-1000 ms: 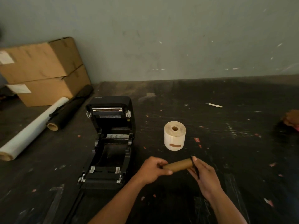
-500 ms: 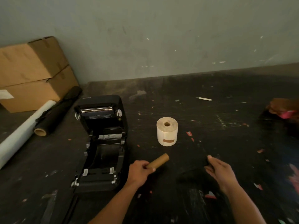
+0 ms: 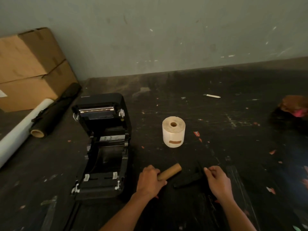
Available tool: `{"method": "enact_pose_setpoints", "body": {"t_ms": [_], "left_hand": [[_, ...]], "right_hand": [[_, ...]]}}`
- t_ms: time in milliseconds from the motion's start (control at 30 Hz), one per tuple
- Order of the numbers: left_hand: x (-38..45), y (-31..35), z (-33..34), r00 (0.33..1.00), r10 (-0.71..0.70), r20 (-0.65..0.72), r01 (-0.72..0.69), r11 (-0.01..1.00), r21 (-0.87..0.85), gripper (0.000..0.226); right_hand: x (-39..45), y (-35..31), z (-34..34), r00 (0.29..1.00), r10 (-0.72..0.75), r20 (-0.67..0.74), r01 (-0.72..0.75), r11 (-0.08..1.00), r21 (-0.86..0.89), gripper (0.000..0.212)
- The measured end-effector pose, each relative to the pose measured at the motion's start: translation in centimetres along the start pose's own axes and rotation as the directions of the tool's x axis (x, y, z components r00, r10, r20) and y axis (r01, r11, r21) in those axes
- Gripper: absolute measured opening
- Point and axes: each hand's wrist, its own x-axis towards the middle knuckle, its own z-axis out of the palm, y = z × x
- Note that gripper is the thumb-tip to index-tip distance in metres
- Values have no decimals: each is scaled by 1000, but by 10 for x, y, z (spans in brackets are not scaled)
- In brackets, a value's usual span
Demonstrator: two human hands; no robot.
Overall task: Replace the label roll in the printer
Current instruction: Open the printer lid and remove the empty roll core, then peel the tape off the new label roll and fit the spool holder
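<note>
**Spindle pulled free of the spent core**

Head view: the left hand (image 3: 150, 180) has its fingers curled round a bare brown cardboard core (image 3: 170, 171), the used-up tube, just above the dark scuffed tabletop (image 3: 233, 130). The right hand (image 3: 218, 180) pinches the end of a black plastic spindle rod (image 3: 188, 180) that lies low over or on the table; the dim light makes contact hard to judge. A second ago the two hands were together, the rod still inside the core. Now core and spindle are apart, with a clear gap between them.

That suggests the old roll is fully dealt with, and the spindle is free to go through the new one. The fresh cream label roll (image 3: 173, 131) stands on end, near and beyond both hands, untouched. The black label printer (image 3: 101, 144) sits to the left with its lid raised and its roll bay empty.

Further left lie stacked brown cardboard boxes (image 3: 31, 67), a white film roll (image 3: 21, 130) and a black wrapped roll (image 3: 55, 109).
</note>
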Motion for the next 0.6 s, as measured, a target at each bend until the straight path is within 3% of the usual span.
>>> {"method": "enact_pose_setpoints", "body": {"t_ms": [167,267,400,500,600], "left_hand": [[14,6,-12,990,41,135,-39,999,-18,69],[34,15,-28,994,-1,112,26,975,-221,69],[74,27,-53,981,-143,134,192,837,-512,67],[101,38,-67,962,-190,194,271,725,-633,68],[119,48,-70,952,-179,248,301,678,-670,75]], "right_hand": [[7,-6,-2,1000,4,-4,-4,999,-49,31],[21,-21,-11,999,-30,-15,29,995,-96,32],[46,-68,-11,961,-274,-18,270,955,-120,28],[67,-112,2,860,-491,139,511,829,-227,49],[88,-143,21,771,-497,398,632,673,-385,72]]}}
